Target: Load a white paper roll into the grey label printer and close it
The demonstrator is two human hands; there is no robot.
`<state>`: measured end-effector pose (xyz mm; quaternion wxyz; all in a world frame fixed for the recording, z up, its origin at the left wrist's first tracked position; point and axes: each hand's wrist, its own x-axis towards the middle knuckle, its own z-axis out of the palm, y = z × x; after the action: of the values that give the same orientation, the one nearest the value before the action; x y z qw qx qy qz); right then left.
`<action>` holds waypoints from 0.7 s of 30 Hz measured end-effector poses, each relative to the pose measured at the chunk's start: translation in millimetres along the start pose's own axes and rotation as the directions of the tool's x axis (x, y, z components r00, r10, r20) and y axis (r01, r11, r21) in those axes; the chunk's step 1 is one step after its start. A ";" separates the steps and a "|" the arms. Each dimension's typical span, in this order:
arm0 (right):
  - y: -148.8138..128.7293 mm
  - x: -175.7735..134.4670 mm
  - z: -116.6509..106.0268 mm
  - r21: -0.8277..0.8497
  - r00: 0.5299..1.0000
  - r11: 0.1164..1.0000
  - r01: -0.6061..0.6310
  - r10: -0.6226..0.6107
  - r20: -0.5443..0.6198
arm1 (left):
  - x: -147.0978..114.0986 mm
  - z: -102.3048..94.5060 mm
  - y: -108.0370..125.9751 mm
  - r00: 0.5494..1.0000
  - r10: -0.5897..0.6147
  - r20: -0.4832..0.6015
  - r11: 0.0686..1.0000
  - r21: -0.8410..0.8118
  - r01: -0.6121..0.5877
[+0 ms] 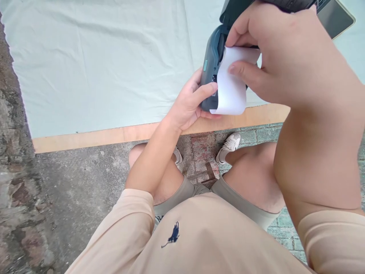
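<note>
A dark portable printer (211, 57) with its lid (235, 11) raised is held above the front edge of the table. My left hand (191, 99) grips its near end, with the thumb on top by the opening and the fingers beneath. White paper (231, 91) comes out of the printer and curls down over its near end. With thumb and fingers, my right hand (251, 49) pinches this paper near the opening. The inside of the printer is mostly covered by the paper and my right hand.
A pale cloth (114, 64) covers the table, whose wooden edge (128, 133) shows in front of my knees. At the upper right lies a dark flat device (333, 19), partly hidden by my right hand. A rough stone wall (17, 198) stands at the left.
</note>
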<state>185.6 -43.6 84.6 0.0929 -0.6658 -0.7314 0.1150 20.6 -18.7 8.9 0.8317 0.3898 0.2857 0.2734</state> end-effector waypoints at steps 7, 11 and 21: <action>0.0 0.0 8.9 -0.002 0.989 0.999 0.036 -0.036 -0.145 | 1.3 -4.9 -2.5 0.999 0.012 -0.035 0.997 -0.082 -0.015; 4.4 -2.0 10.9 -0.031 0.986 0.999 0.017 -0.022 -0.166 | 2.3 -6.5 -3.7 0.998 -0.016 -0.057 0.998 -0.069 0.012; 3.0 -7.6 11.5 0.097 0.968 0.986 0.136 -0.111 -0.226 | 1.6 -6.0 -0.6 0.999 0.024 -0.048 0.992 -0.122 -0.030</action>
<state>185.8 -51.5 72.8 0.2174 -0.6210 -0.7492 0.0756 17.7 -15.0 4.8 0.8435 0.3354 0.2822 0.3105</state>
